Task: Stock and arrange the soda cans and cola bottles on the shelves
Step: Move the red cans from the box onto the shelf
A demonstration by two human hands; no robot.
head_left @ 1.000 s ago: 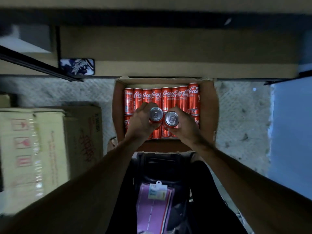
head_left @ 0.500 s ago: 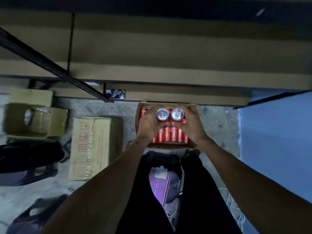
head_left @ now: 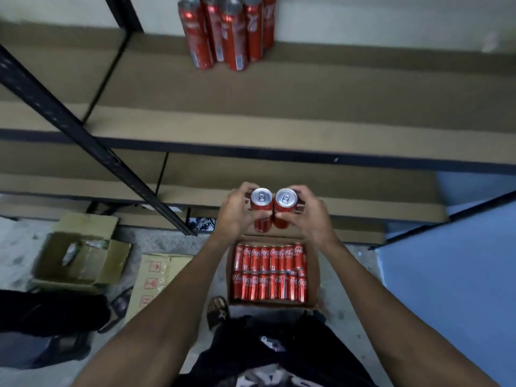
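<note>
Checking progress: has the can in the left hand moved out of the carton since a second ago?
Yes. The left hand has lifted its can up, clear of the carton, toward the shelves.

The left can [head_left: 261,203] and right can [head_left: 284,202] sit side by side above the far edge of the cardboard box [head_left: 312,275], which holds packed cans [head_left: 268,272] on the floor [head_left: 349,275]. A cluster of cans [head_left: 226,32] stands near the shelf [head_left: 307,88] rear edge. An open carton [head_left: 83,263] and a closed carton [head_left: 156,277] lie left of the box.

so the left-hand can [head_left: 261,198] and right-hand can [head_left: 285,197] are red with silver tops, same red with white script on the boxed cans [head_left: 269,272], plus tan shelf boards [head_left: 307,101] on a black frame [head_left: 83,135], blue panel [head_left: 446,275], speckled grey floor [head_left: 167,241].
</note>
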